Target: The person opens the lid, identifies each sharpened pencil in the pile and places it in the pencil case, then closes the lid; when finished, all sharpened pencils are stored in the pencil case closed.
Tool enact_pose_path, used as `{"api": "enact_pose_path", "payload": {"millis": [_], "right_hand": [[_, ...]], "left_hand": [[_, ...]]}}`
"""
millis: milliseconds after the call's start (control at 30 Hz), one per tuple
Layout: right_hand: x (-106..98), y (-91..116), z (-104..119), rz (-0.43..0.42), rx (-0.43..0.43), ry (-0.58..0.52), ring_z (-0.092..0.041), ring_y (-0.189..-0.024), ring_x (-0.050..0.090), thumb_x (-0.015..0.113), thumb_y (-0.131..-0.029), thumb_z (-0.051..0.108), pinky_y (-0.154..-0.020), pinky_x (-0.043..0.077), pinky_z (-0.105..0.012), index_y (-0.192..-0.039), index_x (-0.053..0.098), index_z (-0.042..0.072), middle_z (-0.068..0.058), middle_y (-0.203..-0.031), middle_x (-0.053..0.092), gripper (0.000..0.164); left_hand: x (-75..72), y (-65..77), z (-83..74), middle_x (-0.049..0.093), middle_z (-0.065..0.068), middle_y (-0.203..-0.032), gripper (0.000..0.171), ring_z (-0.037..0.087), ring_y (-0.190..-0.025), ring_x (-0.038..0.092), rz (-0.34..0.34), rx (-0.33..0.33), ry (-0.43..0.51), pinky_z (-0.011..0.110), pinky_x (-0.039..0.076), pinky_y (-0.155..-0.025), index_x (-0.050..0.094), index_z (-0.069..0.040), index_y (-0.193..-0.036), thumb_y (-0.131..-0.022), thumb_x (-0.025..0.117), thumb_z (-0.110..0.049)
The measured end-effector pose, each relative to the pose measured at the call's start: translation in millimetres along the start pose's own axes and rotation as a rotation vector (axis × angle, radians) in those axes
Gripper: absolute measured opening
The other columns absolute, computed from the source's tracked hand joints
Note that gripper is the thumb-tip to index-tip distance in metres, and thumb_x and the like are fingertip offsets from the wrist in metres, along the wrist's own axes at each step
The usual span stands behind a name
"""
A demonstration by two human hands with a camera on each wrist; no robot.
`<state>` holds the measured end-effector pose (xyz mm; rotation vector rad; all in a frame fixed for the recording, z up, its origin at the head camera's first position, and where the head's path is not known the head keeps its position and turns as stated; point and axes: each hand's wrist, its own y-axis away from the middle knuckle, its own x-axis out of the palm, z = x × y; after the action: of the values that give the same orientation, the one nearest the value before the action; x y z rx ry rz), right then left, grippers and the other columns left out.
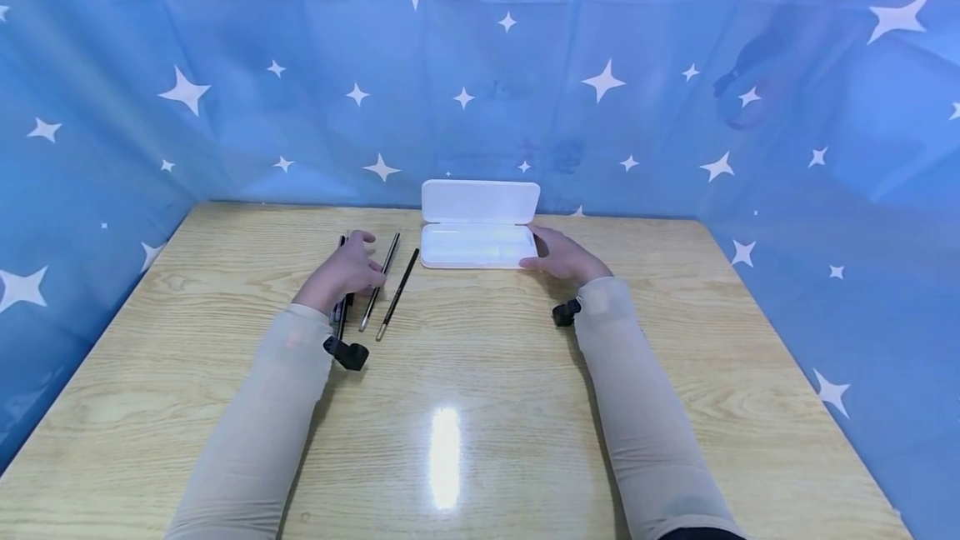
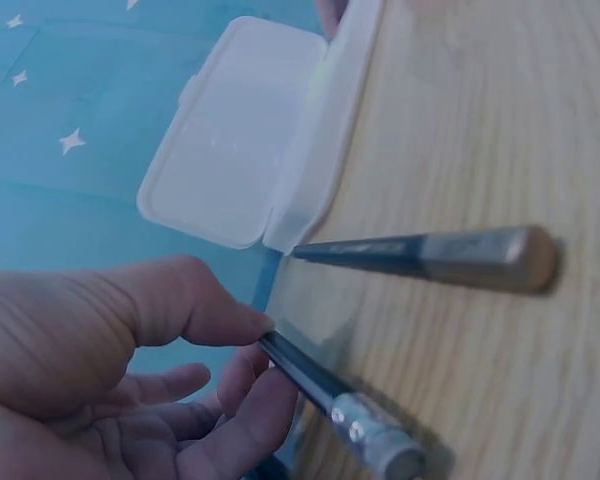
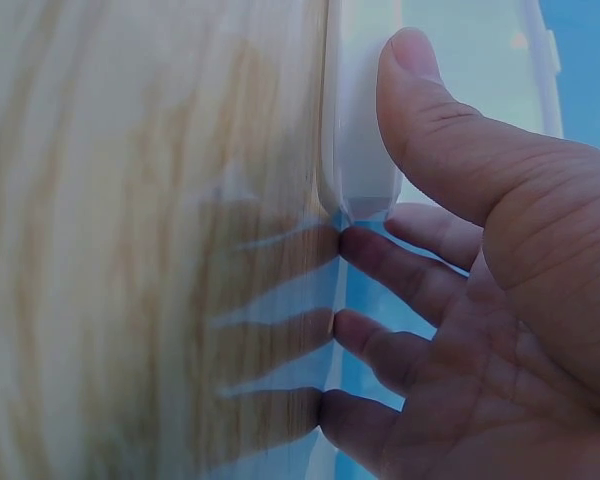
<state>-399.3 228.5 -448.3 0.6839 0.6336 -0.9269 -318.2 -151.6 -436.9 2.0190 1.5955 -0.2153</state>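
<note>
I see the left hand (image 1: 343, 270) pinching a slim, metal-ended pencil (image 2: 308, 370). The right hand (image 1: 562, 257), fingers spread, touches a rounded, open white case (image 1: 468, 247).

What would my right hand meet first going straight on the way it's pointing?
Probably the right end of the open white case. Your right hand is right at it; whether they touch is hard to tell.

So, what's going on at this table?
A person's left hand pinches a slim dark pencil with a silvery end. A second dark pencil lies on the pale wood-grain table, between the first one and an open white case, its lid raised. The right hand is at the case's right end.
</note>
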Motion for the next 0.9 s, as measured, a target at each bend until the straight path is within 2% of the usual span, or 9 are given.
{"api": "enact_pose_path", "payload": {"millis": [200, 333, 567, 767, 900], "right_hand": [[1, 2, 0, -0.006, 0.001, 0.017, -0.036, -0.154, 0.013, 0.063, -0.102, 0.034, -0.122, 0.018, -0.057, -0.164, 0.014, 0.015, -0.015, -0.168, 0.016, 0.081], [2, 4, 0, -0.008, 0.004, 0.013, -0.035, -0.154, 0.013, 0.062, -0.102, 0.035, -0.122, 0.018, -0.056, -0.164, 0.014, 0.015, -0.014, -0.168, 0.016, 0.081], [1, 5, 0, -0.012, -0.002, 0.011, -0.035, -0.154, 0.013, 0.063, -0.102, 0.034, -0.122, 0.018, -0.057, -0.164, 0.014, 0.014, -0.014, -0.168, 0.016, 0.081], [1, 3, 0, -0.008, -0.01, 0.01, -0.036, -0.154, 0.013, 0.063, -0.102, 0.033, -0.122, 0.018, -0.057, -0.164, 0.016, 0.015, -0.014, -0.168, 0.017, 0.08], [1, 3, 0, -0.007, -0.005, 0.008, -0.036, -0.154, 0.013, 0.063, -0.102, 0.034, -0.122, 0.018, -0.057, -0.164, 0.015, 0.015, -0.014, -0.168, 0.016, 0.081]], "left_hand": [[-9.1, 1.9, -0.2, 0.047, 0.028, -0.142, 0.075, 0.035, -0.109, 0.06, 0.051, 0.008, 0.058, 0.042, 0.055, -0.088, 0.014, 0.001, -0.16, -0.099, 0.057, -0.001], [-13.9, -0.8, 2.5, 0.046, 0.028, -0.138, 0.066, 0.038, -0.114, 0.059, 0.081, 0.02, 0.103, 0.044, 0.054, -0.095, 0.025, 0.005, -0.156, -0.099, 0.058, 0.0], [-16.1, 0.2, 2.5, 0.044, 0.014, -0.117, 0.06, 0.026, -0.097, 0.052, 0.079, 0.025, 0.132, 0.043, 0.052, -0.092, 0.033, 0.005, -0.153, -0.097, 0.055, 0.0], [-17.5, 0.0, 4.3, 0.045, 0.02, -0.126, 0.059, 0.026, -0.098, 0.055, 0.086, 0.033, 0.169, 0.038, 0.053, -0.087, 0.034, 0.004, -0.153, -0.098, 0.056, 0.0], [-18.8, -0.9, 5.7, 0.045, 0.025, -0.136, 0.061, 0.033, -0.111, 0.058, 0.101, 0.061, 0.209, 0.041, 0.054, -0.094, 0.032, 0.001, -0.154, -0.099, 0.058, -0.001]]}}
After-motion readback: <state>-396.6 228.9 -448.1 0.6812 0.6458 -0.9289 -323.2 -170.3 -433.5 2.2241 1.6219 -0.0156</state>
